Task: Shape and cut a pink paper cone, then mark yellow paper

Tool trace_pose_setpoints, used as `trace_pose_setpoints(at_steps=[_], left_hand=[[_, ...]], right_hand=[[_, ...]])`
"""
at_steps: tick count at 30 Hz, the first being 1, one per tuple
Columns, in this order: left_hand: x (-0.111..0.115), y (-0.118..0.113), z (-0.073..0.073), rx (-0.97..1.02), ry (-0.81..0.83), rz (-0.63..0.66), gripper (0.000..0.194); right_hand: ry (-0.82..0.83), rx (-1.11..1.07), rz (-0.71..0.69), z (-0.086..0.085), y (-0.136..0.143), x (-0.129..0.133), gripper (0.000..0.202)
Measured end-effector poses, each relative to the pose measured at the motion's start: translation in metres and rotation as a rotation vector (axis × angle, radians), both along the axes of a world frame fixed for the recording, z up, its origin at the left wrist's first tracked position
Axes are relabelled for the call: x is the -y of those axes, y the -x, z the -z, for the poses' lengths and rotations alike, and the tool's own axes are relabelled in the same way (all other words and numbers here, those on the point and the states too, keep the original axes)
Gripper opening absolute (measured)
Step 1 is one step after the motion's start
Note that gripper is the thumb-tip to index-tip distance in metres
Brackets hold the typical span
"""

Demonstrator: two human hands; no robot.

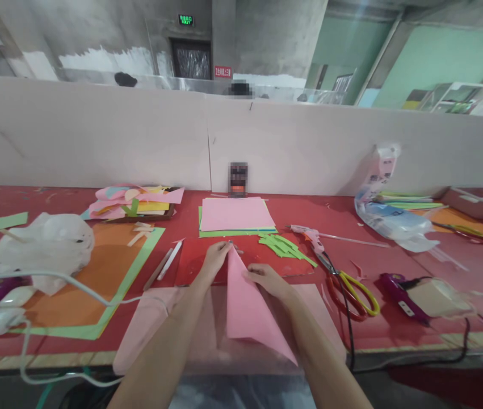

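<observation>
A pink paper sheet [243, 309], bent into a cone-like shape with its narrow tip pointing away from me, is between my hands. My left hand [218, 255] pinches it at the tip. My right hand [269, 278] has its curled fingers on the paper's right edge. Under the paper lies a pale pink mat [160, 318] at the table's front edge. Just beyond my hands is a red board [190, 261], with cut green paper strips [286, 247] on its right part. A stack of pink sheets [236, 215] lies farther back.
Right of my hands lie a pink glue gun [314, 240], scissors [360, 292] with red and yellow handles, a black cable and a purple power strip [403, 298]. At left are orange sheets [96, 272], a white plastic bag [49, 250] and white cables. A pale partition [139, 136] stands behind.
</observation>
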State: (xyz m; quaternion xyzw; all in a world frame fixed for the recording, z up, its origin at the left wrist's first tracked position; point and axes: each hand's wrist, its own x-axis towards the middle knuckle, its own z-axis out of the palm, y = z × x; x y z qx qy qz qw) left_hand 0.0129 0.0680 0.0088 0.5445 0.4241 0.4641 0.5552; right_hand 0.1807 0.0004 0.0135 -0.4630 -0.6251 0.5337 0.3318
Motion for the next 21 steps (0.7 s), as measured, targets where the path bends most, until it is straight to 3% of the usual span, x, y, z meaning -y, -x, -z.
trace_pose_setpoints(at_steps=[11, 16, 21], left_hand=[[0.0011, -0.0020, -0.0011, -0.002, 0.002, 0.033, 0.036], [-0.0032, -0.0011, 0.0044, -0.183, -0.004, 0.015, 0.035], [-0.0024, 0.0007, 0.0035, -0.206, -0.018, 0.037, 0.033]], right_hand=[[-0.024, 0.019, -0.049, -0.0024, 0.0008, 0.0001, 0.038], [-0.038, 0.031, -0.013, -0.0031, 0.0009, 0.0004, 0.039], [-0.061, 0.077, -0.019, -0.0029, 0.0014, -0.0002, 0.041]])
